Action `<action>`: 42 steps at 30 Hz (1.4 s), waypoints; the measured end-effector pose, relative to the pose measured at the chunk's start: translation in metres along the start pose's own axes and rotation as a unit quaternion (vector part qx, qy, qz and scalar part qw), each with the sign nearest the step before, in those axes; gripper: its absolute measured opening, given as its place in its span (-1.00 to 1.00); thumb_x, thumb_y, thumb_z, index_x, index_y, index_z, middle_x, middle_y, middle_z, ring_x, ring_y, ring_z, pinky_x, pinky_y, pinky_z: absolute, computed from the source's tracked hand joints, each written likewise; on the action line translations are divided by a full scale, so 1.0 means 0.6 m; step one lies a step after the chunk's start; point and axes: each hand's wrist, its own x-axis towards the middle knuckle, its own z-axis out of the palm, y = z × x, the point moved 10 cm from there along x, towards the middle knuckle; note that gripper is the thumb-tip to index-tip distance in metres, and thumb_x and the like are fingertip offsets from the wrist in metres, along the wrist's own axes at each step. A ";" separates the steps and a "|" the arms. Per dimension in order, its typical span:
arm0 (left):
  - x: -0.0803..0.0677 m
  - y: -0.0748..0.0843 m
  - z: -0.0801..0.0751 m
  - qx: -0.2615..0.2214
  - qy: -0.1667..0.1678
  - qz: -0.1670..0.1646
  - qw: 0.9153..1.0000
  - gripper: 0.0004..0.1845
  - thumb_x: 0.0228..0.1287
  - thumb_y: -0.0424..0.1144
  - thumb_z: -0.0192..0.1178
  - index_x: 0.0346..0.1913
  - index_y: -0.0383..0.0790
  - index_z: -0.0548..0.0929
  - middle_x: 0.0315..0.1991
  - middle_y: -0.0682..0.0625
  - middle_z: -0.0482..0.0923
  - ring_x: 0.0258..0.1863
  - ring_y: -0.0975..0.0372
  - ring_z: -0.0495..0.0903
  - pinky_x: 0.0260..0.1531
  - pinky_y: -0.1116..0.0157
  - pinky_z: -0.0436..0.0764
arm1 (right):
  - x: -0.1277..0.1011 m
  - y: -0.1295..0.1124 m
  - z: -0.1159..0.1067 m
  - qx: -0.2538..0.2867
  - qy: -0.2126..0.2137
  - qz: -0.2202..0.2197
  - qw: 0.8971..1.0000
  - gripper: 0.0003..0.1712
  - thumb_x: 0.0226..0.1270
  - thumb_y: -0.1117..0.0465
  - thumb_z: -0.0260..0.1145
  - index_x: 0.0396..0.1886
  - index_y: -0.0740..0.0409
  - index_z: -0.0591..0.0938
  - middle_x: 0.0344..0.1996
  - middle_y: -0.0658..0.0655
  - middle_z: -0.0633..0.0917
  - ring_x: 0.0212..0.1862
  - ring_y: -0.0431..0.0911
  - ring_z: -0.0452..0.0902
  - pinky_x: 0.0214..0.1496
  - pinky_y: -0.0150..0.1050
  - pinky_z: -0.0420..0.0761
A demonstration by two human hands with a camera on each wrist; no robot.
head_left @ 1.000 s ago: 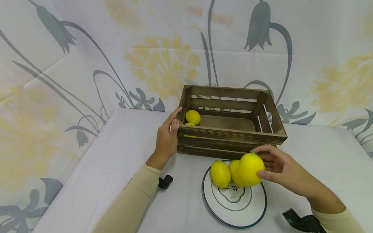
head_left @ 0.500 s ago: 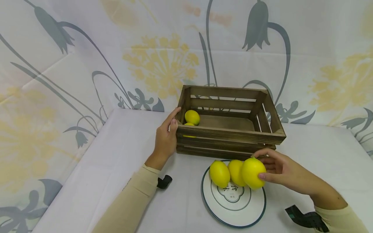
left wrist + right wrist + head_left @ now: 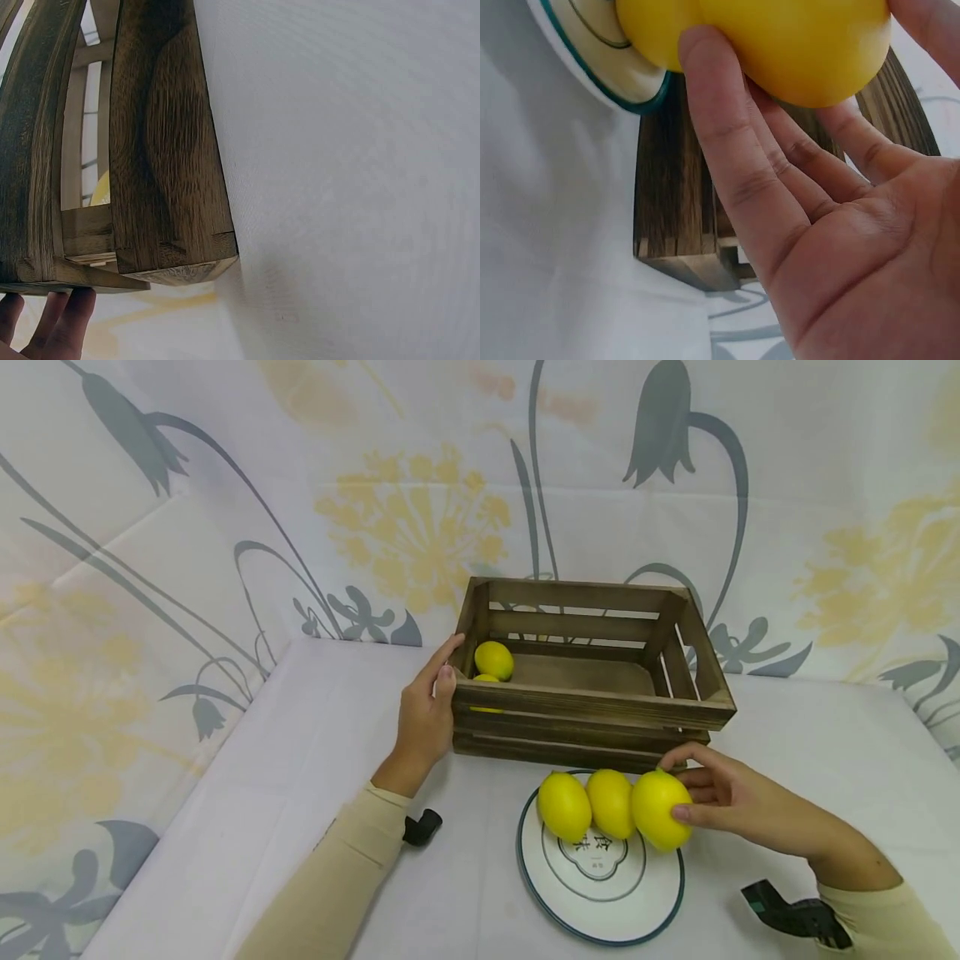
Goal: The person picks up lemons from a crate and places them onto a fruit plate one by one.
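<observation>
In the head view, my left hand [image 3: 425,718] touches the left end of a dark wooden slatted crate [image 3: 585,700], fingers extended along its side. The left wrist view shows fingertips [image 3: 75,315] against the end slat. My right hand [image 3: 742,802] holds a yellow lemon [image 3: 662,810] between thumb and fingers, over the far right part of a white plate [image 3: 622,914] with a blue-green rim. Beside it on the plate are a middle lemon [image 3: 610,803] and a left lemon [image 3: 564,807]. Inside the crate's left end lies another lemon [image 3: 493,660], with one more partly hidden by the front slats.
A white cloth [image 3: 300,827] covers the table. Behind the crate hangs a flower-patterned curtain [image 3: 420,527]. Black wrist devices show at the left sleeve [image 3: 422,828] and the right sleeve [image 3: 795,917]. The plate stands close in front of the crate.
My right hand has moved the lemon slightly right and down, so it no longer overlaps the middle lemon as much. The left hand stays at the crate's end.
</observation>
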 end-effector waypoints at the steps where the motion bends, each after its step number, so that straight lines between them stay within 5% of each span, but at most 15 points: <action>1: 0.000 0.000 -0.001 0.000 0.001 0.000 1.000 -0.39 0.53 0.29 -0.33 0.44 0.19 0.42 -0.44 -0.02 0.35 -0.55 0.21 0.22 -0.53 0.27 0.23 | 0.000 0.002 -0.001 -0.003 -0.001 0.004 1.000 -0.54 0.47 0.31 0.18 0.25 0.14 0.25 0.11 0.45 0.55 0.01 -0.18 0.66 -0.06 -0.29 0.68; 15: 0.002 0.000 0.001 -0.004 -0.001 0.007 1.000 -0.31 0.47 0.40 -0.37 0.45 0.20 0.40 -0.45 -0.02 0.32 -0.60 0.23 0.17 -0.55 0.29 0.21 | 0.003 0.029 -0.002 -0.011 -0.006 0.040 0.999 -0.49 0.45 0.25 0.21 0.27 0.23 0.22 0.15 0.38 0.45 -0.02 -0.17 0.66 -0.10 -0.30 0.63; 25: 0.003 0.002 0.001 -0.001 -0.001 0.007 1.000 -0.30 0.47 0.41 -0.38 0.46 0.20 0.39 -0.46 -0.01 0.29 -0.62 0.23 0.15 -0.59 0.30 0.20 | 0.005 0.029 0.008 0.007 -0.021 0.043 0.999 -0.46 0.44 0.25 0.24 0.25 0.29 0.22 0.15 0.45 0.40 -0.22 -0.01 0.69 -0.24 -0.15 0.71; 42: 0.001 -0.005 0.002 -0.003 -0.005 -0.008 1.000 -0.28 0.43 0.45 -0.39 0.45 0.25 0.39 -0.47 0.00 0.29 -0.61 0.24 0.16 -0.58 0.30 0.20 | 0.007 0.038 0.017 0.006 -0.027 0.062 0.998 -0.42 0.39 0.23 0.30 0.24 0.28 0.23 0.25 0.52 0.30 -0.42 0.05 0.65 -0.32 -0.20 0.67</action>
